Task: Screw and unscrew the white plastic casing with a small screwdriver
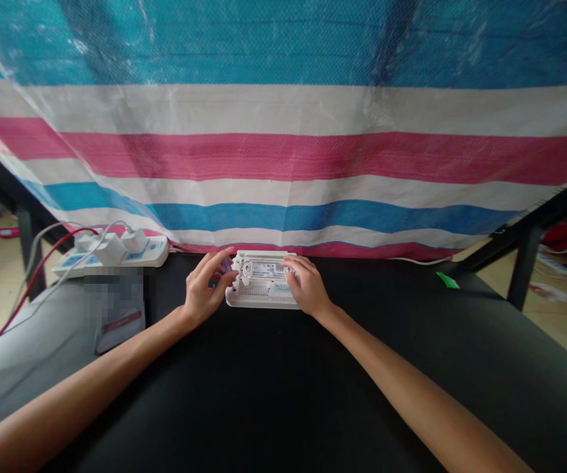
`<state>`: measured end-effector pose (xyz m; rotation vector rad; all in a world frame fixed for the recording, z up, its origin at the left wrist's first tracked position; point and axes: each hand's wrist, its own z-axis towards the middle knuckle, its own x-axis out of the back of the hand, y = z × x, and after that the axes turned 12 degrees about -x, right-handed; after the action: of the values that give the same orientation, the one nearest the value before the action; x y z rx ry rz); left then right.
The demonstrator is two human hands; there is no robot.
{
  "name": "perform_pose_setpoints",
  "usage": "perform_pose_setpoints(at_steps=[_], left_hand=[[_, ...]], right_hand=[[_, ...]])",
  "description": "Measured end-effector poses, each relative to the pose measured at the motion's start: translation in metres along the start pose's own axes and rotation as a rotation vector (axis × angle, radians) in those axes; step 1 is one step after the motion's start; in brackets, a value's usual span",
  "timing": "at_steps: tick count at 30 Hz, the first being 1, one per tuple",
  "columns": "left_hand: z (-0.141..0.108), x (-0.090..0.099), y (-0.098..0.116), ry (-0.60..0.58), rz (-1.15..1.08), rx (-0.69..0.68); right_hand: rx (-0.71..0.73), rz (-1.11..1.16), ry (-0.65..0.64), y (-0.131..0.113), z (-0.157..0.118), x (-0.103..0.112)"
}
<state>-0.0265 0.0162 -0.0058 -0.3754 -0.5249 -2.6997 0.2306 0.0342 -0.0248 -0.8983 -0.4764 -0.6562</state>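
A flat white plastic device [258,299] with a label and rows of small holes lies at the back of the black table. At its left edge is my left hand [205,288], thumb and forefinger curved toward each other near a small purplish item [226,265]; whether the fingers grip it is hard to tell. My right hand [307,286] rests over the device's right side, its fingers bent onto the surface near a round fitting. What lies under those fingers is hidden.
A white power strip [152,253] with plugs and white and red cables stands at the back left. Before it lies a dark, partly blurred flat object [121,328]. A green scrap [447,280] is at the right. Behind the table [283,394] hangs a striped sheet [283,157].
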Motion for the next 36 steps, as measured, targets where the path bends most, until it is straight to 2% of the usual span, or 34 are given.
perform_pose_setpoints(at_steps=[8, 17, 24, 32, 36], left_hand=[[0.007, 0.000, 0.007, 0.012, 0.045, -0.061], [0.012, 0.003, 0.007, 0.056, 0.033, -0.057], [0.013, 0.004, 0.011, -0.009, 0.061, -0.098], [0.019, 0.007, 0.009, 0.132, 0.020, -0.114], [0.025, 0.005, 0.017, 0.221, -0.099, -0.089]], right_hand=[[-0.007, 0.001, -0.013, 0.001, 0.000, 0.001], [0.000, 0.014, 0.007, 0.000, 0.000, 0.000], [0.000, 0.007, -0.001, 0.000, 0.000, 0.000], [-0.015, 0.009, -0.003, 0.002, 0.000, 0.000], [0.046, -0.047, -0.004, -0.016, 0.000, 0.009]])
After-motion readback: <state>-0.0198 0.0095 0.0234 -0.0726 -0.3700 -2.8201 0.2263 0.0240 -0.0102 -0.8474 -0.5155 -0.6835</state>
